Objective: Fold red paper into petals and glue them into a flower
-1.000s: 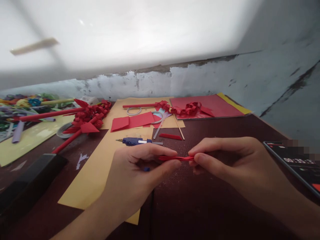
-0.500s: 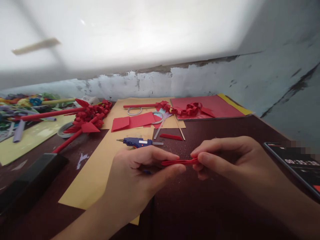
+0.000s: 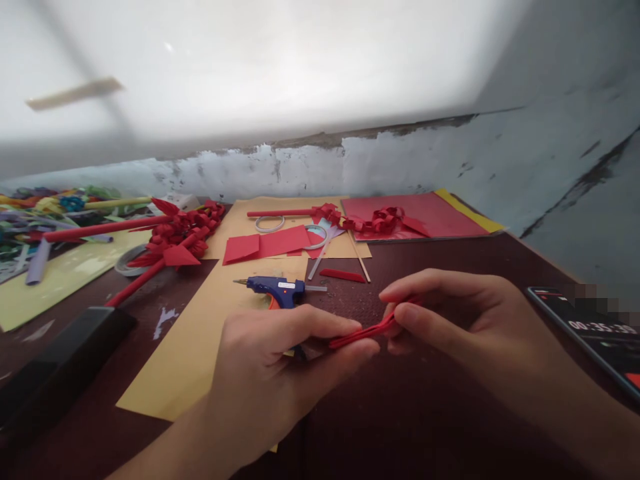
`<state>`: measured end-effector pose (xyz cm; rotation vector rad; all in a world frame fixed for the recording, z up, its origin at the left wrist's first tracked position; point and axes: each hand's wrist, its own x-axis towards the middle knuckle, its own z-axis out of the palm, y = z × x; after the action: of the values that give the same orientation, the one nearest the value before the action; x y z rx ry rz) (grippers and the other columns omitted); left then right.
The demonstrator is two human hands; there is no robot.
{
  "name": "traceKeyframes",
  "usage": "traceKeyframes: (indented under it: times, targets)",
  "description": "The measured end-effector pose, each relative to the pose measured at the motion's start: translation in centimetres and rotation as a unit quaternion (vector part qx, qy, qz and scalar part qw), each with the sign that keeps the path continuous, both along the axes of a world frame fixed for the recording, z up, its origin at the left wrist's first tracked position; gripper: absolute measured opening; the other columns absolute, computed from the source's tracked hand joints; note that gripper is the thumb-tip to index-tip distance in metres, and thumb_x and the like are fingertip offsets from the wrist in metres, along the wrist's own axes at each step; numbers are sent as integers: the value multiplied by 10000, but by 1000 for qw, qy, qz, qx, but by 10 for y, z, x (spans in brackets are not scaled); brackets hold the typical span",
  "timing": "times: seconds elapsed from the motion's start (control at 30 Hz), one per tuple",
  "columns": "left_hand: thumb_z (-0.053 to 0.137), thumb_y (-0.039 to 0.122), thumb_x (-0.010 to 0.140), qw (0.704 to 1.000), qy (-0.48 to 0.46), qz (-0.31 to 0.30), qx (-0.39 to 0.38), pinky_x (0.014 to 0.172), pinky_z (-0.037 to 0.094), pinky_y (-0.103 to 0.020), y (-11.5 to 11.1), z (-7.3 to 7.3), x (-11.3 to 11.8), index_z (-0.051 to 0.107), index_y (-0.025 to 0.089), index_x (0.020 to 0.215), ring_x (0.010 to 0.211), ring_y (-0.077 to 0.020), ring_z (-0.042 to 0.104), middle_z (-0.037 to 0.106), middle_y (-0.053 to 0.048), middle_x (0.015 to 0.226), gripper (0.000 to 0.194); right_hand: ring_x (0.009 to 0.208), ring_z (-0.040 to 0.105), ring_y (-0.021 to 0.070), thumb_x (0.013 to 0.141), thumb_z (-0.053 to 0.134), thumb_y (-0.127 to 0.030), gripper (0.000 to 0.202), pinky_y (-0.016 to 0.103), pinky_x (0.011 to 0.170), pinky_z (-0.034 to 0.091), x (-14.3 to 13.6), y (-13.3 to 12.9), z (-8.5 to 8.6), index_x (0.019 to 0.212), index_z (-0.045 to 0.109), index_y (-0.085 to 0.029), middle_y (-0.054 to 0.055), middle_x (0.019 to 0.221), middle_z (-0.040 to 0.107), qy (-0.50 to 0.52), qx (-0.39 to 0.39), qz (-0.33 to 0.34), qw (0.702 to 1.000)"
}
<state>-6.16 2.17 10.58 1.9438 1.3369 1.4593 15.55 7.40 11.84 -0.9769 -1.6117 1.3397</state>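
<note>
A narrow folded red paper strip (image 3: 371, 331) spans the gap between my two hands, low over the dark table. My left hand (image 3: 295, 360) pinches its left end between thumb and fingers. The right end is pinched by my right hand (image 3: 440, 317), whose fingers partly hide it. The strip slants up to the right and shows several thin layers at its left end. Just behind my left hand lies a blue glue gun (image 3: 275, 287) on yellow paper (image 3: 193, 347), its lower part hidden. Another flat red strip (image 3: 342, 275) rests beyond my hands.
Red paper flowers (image 3: 175, 233) and a black box (image 3: 65, 367) are at left. Behind lie red paper (image 3: 283, 243), tape rings (image 3: 269, 224), a wooden stick (image 3: 363, 260) and a red sheet (image 3: 440, 207). A phone (image 3: 590, 333) lies at right, the wall behind.
The strip has tilted, its left end lower and its right end higher. My left hand has dropped slightly, so more of the glue gun shows.
</note>
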Motion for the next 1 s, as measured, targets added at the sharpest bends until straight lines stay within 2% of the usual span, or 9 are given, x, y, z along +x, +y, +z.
traceKeyframes:
  times: [0.17, 0.43, 0.7, 0.87, 1.0]
  targets:
    - [895, 299, 836, 999, 37, 8, 33, 474, 571, -200, -2, 1, -1, 821, 267, 832, 471, -114, 691, 810, 53, 675, 81, 682, 778, 151, 841, 884, -240, 101, 176, 608, 597, 0, -3, 2, 914, 839, -293, -22, 762, 820, -15, 19, 4, 1000]
    - [879, 287, 850, 998, 49, -2, 37, 495, 586, -205, -1, 3, 1, 796, 265, 834, 490, -119, 698, 808, 51, 687, 88, 672, 765, 150, 867, 867, -274, 81, 191, 609, 583, 1, -4, 2, 926, 833, -318, -36, 742, 813, -49, 64, -14, 997]
    - [844, 168, 873, 994, 74, -49, 62, 600, 564, -120, 2, 5, 2, 766, 239, 888, 572, -57, 684, 819, 67, 797, 106, 721, 761, 134, 800, 911, -183, 191, 142, 634, 591, -2, -8, 3, 903, 842, -328, -58, 809, 823, -61, 96, 26, 993]
    - [850, 187, 877, 994, 87, -28, 66, 577, 549, -123, 2, 3, 3, 761, 250, 895, 556, -58, 675, 809, 72, 768, 110, 770, 776, 120, 780, 910, -130, 294, 131, 700, 605, -2, -9, 1, 951, 846, -361, -77, 867, 837, -54, 107, 22, 993]
    - [845, 201, 885, 993, 99, -21, 67, 579, 547, -132, 0, 2, 3, 755, 255, 900, 577, -69, 694, 809, 72, 769, 105, 754, 780, 115, 773, 911, -117, 305, 130, 695, 611, -2, -9, 0, 960, 838, -345, -76, 858, 837, -46, 111, 11, 993]
